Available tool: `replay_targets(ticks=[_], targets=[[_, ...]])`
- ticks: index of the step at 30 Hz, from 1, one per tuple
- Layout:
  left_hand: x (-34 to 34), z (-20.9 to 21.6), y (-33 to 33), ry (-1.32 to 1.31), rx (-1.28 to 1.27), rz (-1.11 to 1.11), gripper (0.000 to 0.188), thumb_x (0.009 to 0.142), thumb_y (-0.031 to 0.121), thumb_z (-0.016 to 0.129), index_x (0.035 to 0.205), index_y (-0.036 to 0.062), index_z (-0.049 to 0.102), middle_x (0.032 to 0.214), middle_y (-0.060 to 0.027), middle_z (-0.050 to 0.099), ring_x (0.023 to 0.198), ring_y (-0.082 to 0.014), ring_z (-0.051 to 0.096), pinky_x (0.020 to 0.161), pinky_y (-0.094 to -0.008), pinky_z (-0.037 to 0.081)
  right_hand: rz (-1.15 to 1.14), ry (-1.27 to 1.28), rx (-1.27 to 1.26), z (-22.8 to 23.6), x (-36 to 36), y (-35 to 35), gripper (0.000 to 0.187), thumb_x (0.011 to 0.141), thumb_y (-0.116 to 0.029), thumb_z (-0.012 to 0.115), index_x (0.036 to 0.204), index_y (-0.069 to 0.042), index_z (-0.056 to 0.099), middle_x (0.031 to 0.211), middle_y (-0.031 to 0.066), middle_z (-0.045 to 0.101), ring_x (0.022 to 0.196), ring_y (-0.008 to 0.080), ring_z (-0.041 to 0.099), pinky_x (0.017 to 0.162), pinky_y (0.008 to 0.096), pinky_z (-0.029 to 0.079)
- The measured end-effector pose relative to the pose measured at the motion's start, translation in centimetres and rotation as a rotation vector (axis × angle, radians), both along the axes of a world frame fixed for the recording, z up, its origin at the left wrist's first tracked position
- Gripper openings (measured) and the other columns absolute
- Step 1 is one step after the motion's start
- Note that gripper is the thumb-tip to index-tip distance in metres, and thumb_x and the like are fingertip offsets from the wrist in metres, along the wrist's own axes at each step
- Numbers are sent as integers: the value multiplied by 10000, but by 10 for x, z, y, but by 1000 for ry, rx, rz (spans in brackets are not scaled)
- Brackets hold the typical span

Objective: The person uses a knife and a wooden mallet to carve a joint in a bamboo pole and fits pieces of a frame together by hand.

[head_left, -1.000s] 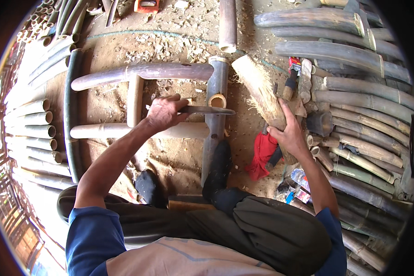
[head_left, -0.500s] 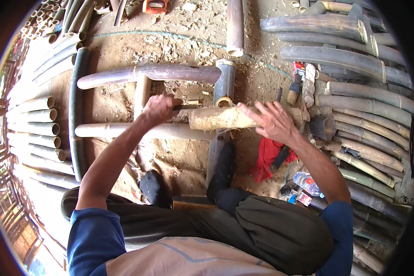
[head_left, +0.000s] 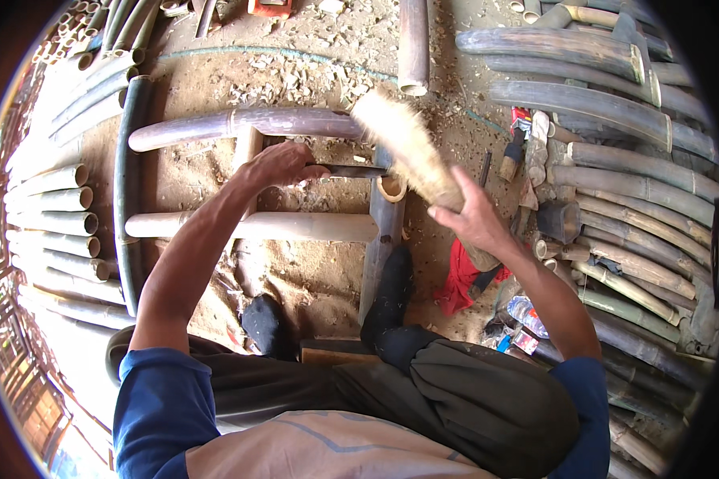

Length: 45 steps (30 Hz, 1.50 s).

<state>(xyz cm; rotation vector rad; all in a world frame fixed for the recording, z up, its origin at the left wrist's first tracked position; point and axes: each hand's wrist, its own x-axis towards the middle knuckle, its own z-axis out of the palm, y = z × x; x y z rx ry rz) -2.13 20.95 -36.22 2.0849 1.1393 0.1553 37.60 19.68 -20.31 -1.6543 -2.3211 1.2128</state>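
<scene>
While cut bamboo tubes [head_left: 52,221] lie side by side at the far left, their hollow round ends pale-rimmed, a dark, smooth pole [head_left: 125,191] runs alongside them on the brown dirt. Two thick bamboo rails reach rightward from near this pole: the upper rail [head_left: 295,122] is purplish and glossy, the lower rail [head_left: 295,227] pale and scraped-looking. A light crosspiece [head_left: 248,142] spans between them, and curled wood chips [head_left: 311,76] litter the ground above.

Next comes the left hand [head_left: 280,166], its fingers closed firmly around the handle of a knife [head_left: 350,171]. The narrow, dark metal blade points right, its tip by a pale bamboo ring [head_left: 391,190] set in a greyish post [head_left: 382,219]; whether they touch, I cannot tell.

Slanting above that ring is a wooden club [head_left: 411,152], straw-coloured, thick and round, its upper part frayed into fuzzy fibres and blurred. The right hand [head_left: 478,214] wraps thumb and fingers around its lower part. Whether club and blade touch is unclear.

Below that hand lies a crumpled red cloth [head_left: 457,281]. Farther right are a small red packet [head_left: 522,117] and a clear plastic bottle [head_left: 527,314], their printing too small to read, then stacked grey and tan bamboo poles [head_left: 643,176], ridged at the joints.
</scene>
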Motion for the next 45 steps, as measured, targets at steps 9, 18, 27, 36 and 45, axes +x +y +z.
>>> replay_targets(ticks=[9,18,27,36,45], targets=[[-12,38,-19,6,478,-83,450,1010,521,600,842,111,677,780,-62,672,585,-235,636,574,-389,564,-188,171,-44,22,0,-2,867,837,-323,816,1510,57,423,1377,244,614,1275,311,599,1090,406,450],[-104,30,72,284,459,557,428,840,300,825,1205,120,695,1089,-138,658,1056,-341,636,941,-477,510,-528,402,-145,-4,6,-74,679,860,-228,773,1426,21,492,1126,102,655,959,176,648,858,328,549],[-59,20,46,0,489,985,389,929,286,734,1267,95,715,1084,-148,735,980,-301,695,837,-425,556,-670,505,-143,-63,11,-102,711,861,-223,812,1439,19,478,1161,109,655,1007,196,636,881,348,535],[54,30,-97,-753,60,1320,324,989,316,724,1077,4,737,744,-36,689,580,-79,582,500,-255,479,-655,136,322,-98,107,26,809,901,-430,747,1548,-65,425,1327,265,635,1202,391,627,1059,463,474],[75,85,-102,-823,-20,1273,240,997,223,713,1094,4,736,766,-29,693,603,-71,591,533,-246,486,-851,-407,270,-146,210,106,603,973,-468,604,1359,-13,514,1371,270,604,1300,448,568,1066,532,469]])
